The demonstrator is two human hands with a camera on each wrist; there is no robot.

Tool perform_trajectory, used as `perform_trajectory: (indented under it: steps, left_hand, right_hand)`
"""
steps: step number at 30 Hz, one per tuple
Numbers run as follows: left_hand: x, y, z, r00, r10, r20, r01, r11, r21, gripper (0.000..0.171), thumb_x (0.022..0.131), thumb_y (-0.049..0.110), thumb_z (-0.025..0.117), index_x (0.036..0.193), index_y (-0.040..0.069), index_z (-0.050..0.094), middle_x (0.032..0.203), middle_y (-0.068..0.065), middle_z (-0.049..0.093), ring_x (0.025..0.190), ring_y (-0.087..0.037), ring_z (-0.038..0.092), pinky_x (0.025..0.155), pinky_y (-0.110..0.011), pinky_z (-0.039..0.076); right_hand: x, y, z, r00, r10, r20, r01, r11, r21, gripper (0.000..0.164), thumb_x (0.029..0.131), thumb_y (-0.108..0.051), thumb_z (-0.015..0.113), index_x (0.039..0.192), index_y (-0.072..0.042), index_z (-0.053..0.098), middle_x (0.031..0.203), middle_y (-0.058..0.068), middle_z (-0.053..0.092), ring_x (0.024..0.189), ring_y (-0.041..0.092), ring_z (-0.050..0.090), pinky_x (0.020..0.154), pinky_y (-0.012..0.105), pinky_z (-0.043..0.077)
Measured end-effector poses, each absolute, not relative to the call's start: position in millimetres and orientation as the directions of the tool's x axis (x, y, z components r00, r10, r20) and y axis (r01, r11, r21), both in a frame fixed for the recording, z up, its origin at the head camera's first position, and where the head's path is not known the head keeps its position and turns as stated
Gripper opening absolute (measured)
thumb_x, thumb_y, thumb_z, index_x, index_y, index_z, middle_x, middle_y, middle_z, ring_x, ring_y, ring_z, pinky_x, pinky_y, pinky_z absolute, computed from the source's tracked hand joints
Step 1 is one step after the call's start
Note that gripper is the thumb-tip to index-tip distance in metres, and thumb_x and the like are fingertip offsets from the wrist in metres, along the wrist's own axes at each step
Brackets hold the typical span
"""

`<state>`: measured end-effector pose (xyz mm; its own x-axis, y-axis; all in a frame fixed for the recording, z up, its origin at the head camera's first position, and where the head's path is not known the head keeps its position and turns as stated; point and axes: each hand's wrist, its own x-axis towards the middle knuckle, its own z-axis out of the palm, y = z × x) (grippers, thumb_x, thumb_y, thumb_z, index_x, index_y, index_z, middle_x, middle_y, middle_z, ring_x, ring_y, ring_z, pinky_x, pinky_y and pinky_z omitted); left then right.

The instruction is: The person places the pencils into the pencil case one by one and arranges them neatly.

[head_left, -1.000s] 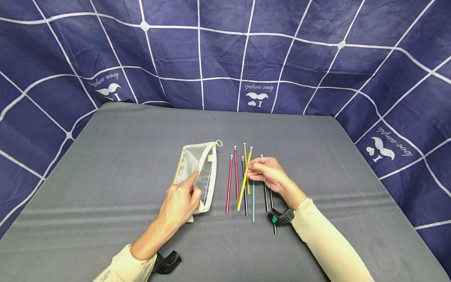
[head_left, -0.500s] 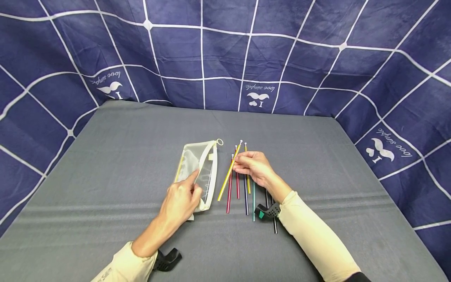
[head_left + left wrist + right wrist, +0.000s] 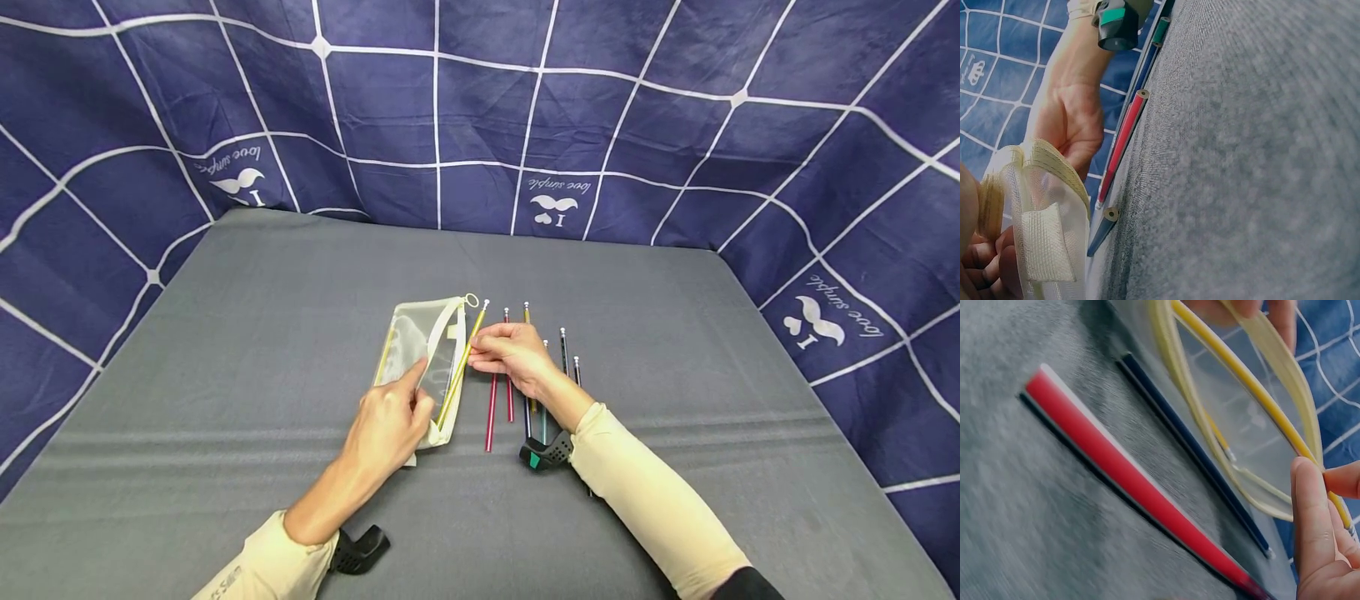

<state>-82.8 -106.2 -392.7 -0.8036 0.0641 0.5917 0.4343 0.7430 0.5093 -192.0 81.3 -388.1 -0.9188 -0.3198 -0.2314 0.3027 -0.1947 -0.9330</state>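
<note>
A pale cream zip pouch with see-through mesh walls [image 3: 408, 329] lies on the table, its zip opening spread. My left hand [image 3: 388, 417] grips the pouch by its rim, index finger stretched along it. A yellow pencil [image 3: 459, 375] slants across the pouch mouth, pinched between thumb and fingers of my right hand [image 3: 517, 354]. In the right wrist view the held yellow pencil [image 3: 1254, 387] passes through the opening, unsharpened end inside. Another yellow pencil shows behind the mesh [image 3: 1216, 434].
Right of the pouch lie two red pencils [image 3: 491, 417], a dark blue one, a teal one, another yellow one [image 3: 527, 313] and two black ones [image 3: 564, 350], partly under my right arm. In the right wrist view a dark blue pencil [image 3: 1197, 450] lies beside the pouch.
My right hand has carried the yellow pencil leftward from above the other pencils to the pouch mouth. My left hand keeps its grip on the pouch.
</note>
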Motion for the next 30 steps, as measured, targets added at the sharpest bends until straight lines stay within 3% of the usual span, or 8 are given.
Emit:
perform_trajectory:
  steps: [8,17,30]
  left_hand:
    - [-83.9,-106.0,-390.6,-0.805,0.072,0.588,0.436,0.746,0.504,0.043,0.076,0.0,0.058,0.117,-0.008,0.067,0.057,-0.005,0.058,0.051,-0.021,0.049,0.052,-0.045,0.047]
    - [-83.3,-106.5,-389.8,-0.806,0.068,0.588,0.432,0.747,0.506,0.043,0.076,0.0,0.059,0.117,-0.008,0.067,0.057,-0.005,0.057,0.051,-0.022,0.049,0.052,-0.045,0.047]
    - [-83.5,-107.6,-391.7,-0.805,0.056,0.59,0.425,0.749,0.509,0.042,0.076,0.0,0.058,0.117,-0.007,0.068,0.059,-0.007,0.06,0.052,-0.023,0.052,0.054,-0.046,0.049]
  right_hand:
    - [-188.6,64.7,-389.4,-0.895,-0.361,-0.264,0.336,-0.155,-0.929,0.011,0.087,0.012,0.058,0.097,0.012,0.062,0.072,0.011,0.068,0.062,0.017,0.069,0.061,0.026,0.056]
    - [-186.9,61.7,-386.3,-0.865,-0.424,-0.269,0.353,-0.131,-0.926,0.025,0.091,0.01,0.057,0.113,0.023,0.057,0.077,0.014,0.069,0.066,0.019,0.07,0.067,0.029,0.057]
    - [-185.5,75.0,-381.5,-0.879,-0.415,-0.234,0.316,-0.138,-0.939,0.034,0.091,0.009,0.057,0.12,0.027,0.051,0.078,0.012,0.069,0.069,0.018,0.07,0.07,0.029,0.056]
